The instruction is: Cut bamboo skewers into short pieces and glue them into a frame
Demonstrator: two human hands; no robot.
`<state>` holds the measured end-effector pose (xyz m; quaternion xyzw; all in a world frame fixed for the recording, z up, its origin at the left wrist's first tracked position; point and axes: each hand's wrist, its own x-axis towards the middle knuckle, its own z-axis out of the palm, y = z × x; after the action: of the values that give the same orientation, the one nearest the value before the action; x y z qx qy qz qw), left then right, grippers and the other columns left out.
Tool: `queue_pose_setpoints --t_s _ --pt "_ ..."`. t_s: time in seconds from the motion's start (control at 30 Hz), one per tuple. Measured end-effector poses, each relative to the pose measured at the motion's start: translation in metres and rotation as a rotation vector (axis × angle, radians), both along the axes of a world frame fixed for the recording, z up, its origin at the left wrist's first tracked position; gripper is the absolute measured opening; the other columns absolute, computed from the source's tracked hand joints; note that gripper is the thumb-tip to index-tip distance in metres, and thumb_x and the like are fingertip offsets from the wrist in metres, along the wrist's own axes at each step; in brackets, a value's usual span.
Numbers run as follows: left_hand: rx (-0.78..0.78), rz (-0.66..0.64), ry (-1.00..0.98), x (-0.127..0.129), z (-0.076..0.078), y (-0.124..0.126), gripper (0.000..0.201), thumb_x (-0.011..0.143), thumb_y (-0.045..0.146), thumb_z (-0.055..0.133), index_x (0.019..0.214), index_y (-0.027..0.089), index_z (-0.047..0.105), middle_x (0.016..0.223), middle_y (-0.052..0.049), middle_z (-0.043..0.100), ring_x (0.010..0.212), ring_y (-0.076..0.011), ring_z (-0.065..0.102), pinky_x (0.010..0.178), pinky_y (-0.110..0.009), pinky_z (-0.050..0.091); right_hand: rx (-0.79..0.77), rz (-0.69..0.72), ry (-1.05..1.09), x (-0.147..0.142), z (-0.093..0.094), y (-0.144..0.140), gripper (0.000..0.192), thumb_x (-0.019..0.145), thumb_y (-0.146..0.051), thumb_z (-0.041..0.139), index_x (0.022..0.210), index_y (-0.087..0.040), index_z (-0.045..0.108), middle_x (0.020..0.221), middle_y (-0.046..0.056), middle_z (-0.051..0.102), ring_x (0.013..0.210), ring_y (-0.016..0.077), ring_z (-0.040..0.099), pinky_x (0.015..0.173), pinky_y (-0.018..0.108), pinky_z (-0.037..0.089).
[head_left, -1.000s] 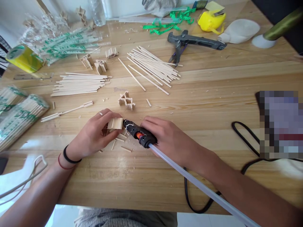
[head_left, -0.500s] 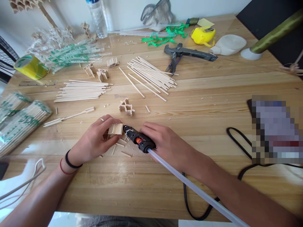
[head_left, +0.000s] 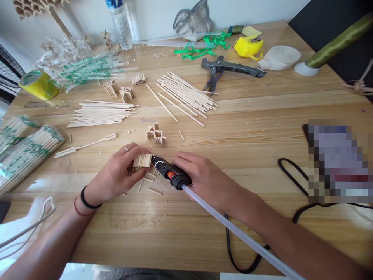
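Note:
My left hand pinches a small block of short wooden sticks set side by side. My right hand is wrapped around a black hot glue gun, its nozzle at the block's right edge; whether it touches, I cannot tell. A long clear glue stick runs out of the gun's rear, past my right forearm. Beneath the block lie several short cut sticks. Just beyond my hands stands a honeycomb-like cluster of short sticks.
Two spreads of long sticks lie further back, near grey cutters. Packaged sticks and yellow tape are at left. A black cable loops at right, beside a blurred-out device. A water bottle stands behind.
Both hands, the stick block and the glue gun keep almost the same position. The whole view has shifted very slightly.

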<state>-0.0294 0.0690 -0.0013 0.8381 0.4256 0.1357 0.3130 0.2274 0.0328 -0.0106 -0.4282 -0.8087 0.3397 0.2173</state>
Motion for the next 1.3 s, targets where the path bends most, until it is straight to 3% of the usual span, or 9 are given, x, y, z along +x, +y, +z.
queue_pose_setpoints --t_s 1.03,1.3 --pt "0.012 0.002 0.023 -0.0002 -0.0003 -0.0001 0.026 0.099 0.030 0.061 0.123 0.021 0.062 0.104 -0.004 0.062 0.071 -0.0134 0.056 0.062 -0.025 0.045 0.015 -0.002 -0.011 0.0009 -0.0019 -0.0009 0.018 0.081 -0.004 0.056 0.086 -0.021 0.051 0.086 0.003 0.058 0.076 0.0180 0.051 0.069 0.028 0.039" --pt "0.039 -0.009 0.028 -0.0001 0.0000 0.0010 0.025 0.098 0.028 0.063 0.122 0.019 0.062 0.100 -0.002 0.060 0.070 -0.0134 0.053 0.062 -0.026 0.044 0.024 0.030 -0.013 0.0017 -0.0011 -0.0007 0.024 0.074 -0.001 0.054 0.085 -0.021 0.049 0.083 0.001 0.054 0.072 0.0170 0.049 0.066 0.027 0.036"
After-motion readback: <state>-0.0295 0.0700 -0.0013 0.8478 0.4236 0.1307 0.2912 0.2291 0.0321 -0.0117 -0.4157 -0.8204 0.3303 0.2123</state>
